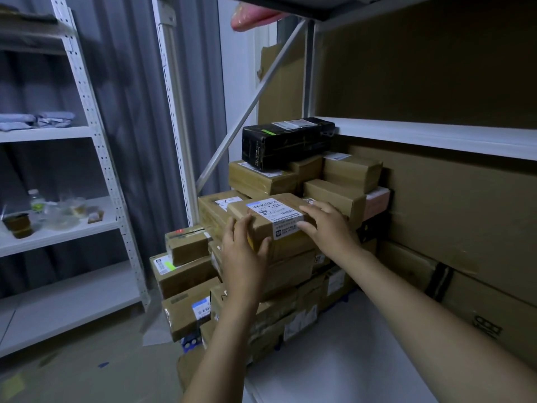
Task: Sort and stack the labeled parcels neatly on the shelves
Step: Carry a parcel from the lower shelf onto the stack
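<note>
Two hands on one brown labelled parcel [287, 242], which sat on top of pile of taped cartons [186, 277] at left end of shelf unit. Left hand [242, 254] pressed against parcel's near-left corner, fingers straight up along its side, thumb spread across front face. Right hand [325, 225] lay flat on parcel's top right, fingers straight, tips touching white label [279, 213]. Black box [286, 141] lay higher on pile, beside upper shelf board [436, 135]. Large flat cartons [465, 213] stood along right.
</note>
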